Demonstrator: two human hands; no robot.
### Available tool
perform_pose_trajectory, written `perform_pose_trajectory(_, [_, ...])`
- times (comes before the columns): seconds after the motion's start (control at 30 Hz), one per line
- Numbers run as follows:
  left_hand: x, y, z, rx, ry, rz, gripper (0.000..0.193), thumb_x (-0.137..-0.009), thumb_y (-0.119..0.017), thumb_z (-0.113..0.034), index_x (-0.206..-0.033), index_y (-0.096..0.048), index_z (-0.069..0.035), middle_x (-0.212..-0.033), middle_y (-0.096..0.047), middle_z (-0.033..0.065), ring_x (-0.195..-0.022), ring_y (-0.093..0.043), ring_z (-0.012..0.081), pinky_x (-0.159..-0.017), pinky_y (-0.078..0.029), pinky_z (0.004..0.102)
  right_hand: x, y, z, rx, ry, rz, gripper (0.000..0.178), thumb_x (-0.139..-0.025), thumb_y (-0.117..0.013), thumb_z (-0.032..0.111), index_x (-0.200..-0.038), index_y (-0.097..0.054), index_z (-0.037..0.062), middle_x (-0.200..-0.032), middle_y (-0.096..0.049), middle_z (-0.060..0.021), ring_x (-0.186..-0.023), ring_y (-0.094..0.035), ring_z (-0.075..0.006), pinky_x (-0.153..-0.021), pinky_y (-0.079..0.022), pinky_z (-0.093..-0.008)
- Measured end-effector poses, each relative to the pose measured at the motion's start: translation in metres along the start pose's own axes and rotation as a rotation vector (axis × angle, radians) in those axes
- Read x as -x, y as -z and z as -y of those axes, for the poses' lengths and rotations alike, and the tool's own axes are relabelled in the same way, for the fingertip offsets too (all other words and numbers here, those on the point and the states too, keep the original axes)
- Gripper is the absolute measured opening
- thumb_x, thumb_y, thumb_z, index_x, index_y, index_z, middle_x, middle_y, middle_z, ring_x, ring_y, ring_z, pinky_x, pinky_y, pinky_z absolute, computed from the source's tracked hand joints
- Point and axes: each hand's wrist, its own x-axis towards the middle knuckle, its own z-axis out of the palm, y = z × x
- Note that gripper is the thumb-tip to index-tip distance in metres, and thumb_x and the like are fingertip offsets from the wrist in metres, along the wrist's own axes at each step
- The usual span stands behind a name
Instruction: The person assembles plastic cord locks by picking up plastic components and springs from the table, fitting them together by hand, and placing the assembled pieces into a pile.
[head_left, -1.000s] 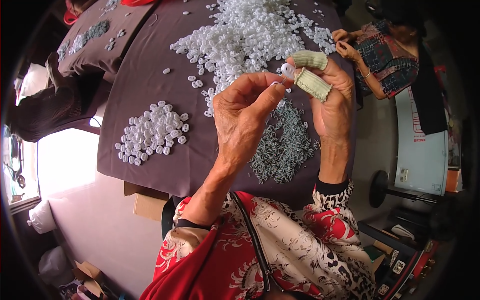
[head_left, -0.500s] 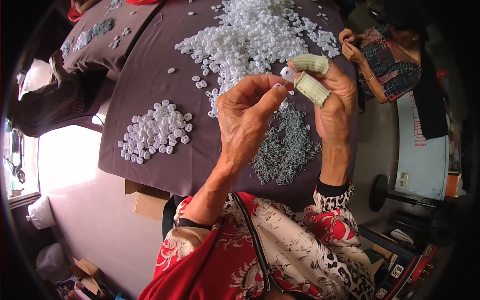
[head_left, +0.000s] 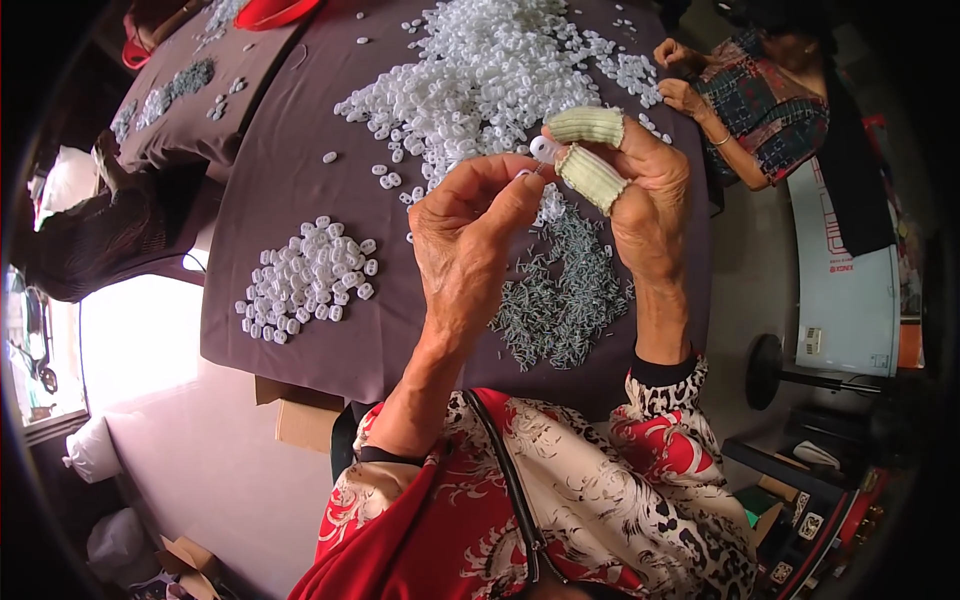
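My left hand (head_left: pixel 460 235) is closed in a pinch, thumb against index finger, on what looks like a small thin screw (head_left: pixel 541 168). Close against it, my right hand (head_left: pixel 640 185) grips a white oval plastic piece (head_left: pixel 543 149) with small dark holes. Pale green knitted sleeves (head_left: pixel 590 180) cover the thumb and index finger of that hand. Below the hands lies a heap of small grey screws (head_left: pixel 560 315). Beyond them spreads a large pile of similar white plastic pieces (head_left: pixel 470 85); a smaller pile (head_left: pixel 308 280) sits at the left.
A brown cloth covers the table (head_left: pixel 260 180). At the far right another person (head_left: pixel 765 105) works at the table edge with both hands raised. A second table (head_left: pixel 165 125) at the upper left bears more small parts. A cardboard box (head_left: pixel 305 425) stands under the near edge.
Both hands keep their hold and appear slightly further left in the picture; the whole scene has shifted a little too. The other person's hands have moved apart.
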Motion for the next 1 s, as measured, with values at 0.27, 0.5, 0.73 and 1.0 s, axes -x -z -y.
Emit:
perform_pose_trajectory(0.27, [-0.0007, -0.0012, 0.0012, 0.014, -0.019, -0.005, 0.012, -0.076, -0.061, -0.004, -0.086, -0.061, 0.004, -0.074, -0.061, 0.0062, -0.064, -0.055, 0.0101, -0.060, -0.045, 0.0239, -0.0005, 0.0023, -0.0011, 0.047, 0.071, 0.029, 0.020, -0.078, -0.053, 0.000, -0.096, -0.061, -0.0011, -0.084, -0.064, -0.0074, -0.078, -0.060, -0.0104, -0.068, -0.048, -0.0219])
perform_pose_trajectory(0.5, [-0.0005, -0.0036, 0.0011, 0.026, -0.040, -0.005, 0.013, -0.076, -0.062, -0.004, -0.086, -0.061, 0.004, -0.074, -0.061, 0.0060, -0.063, -0.054, 0.0102, -0.061, -0.044, 0.0242, -0.0006, 0.0052, -0.0026, 0.119, 0.088, 0.025, 0.020, -0.078, -0.052, 0.001, -0.096, -0.061, -0.0005, -0.084, -0.065, -0.0072, -0.078, -0.060, -0.0102, -0.068, -0.048, -0.0222])
perform_pose_trajectory(0.73, [-0.0013, -0.0015, 0.0046, 0.027, -0.048, 0.005, 0.014, -0.076, -0.062, -0.004, -0.086, -0.061, 0.004, -0.074, -0.062, 0.0063, -0.063, -0.055, 0.0104, -0.062, -0.044, 0.0241, 0.0012, 0.0049, -0.0054, 0.114, 0.104, 0.019, 0.020, -0.077, -0.053, 0.000, -0.096, -0.061, -0.0007, -0.085, -0.064, -0.0072, -0.078, -0.059, -0.0100, -0.068, -0.048, -0.0221])
perform_pose_trajectory(1.0, [-0.0008, -0.0006, 0.0035, 0.015, -0.041, -0.004, 0.014, -0.076, -0.062, -0.004, -0.087, -0.061, 0.004, -0.073, -0.061, 0.0060, -0.063, -0.055, 0.0103, -0.062, -0.045, 0.0236, 0.0015, 0.0052, -0.0038, 0.066, 0.080, 0.032, 0.021, -0.077, -0.053, 0.000, -0.097, -0.060, -0.0016, -0.087, -0.064, -0.0086, -0.080, -0.060, -0.0108, -0.069, -0.048, -0.0221])
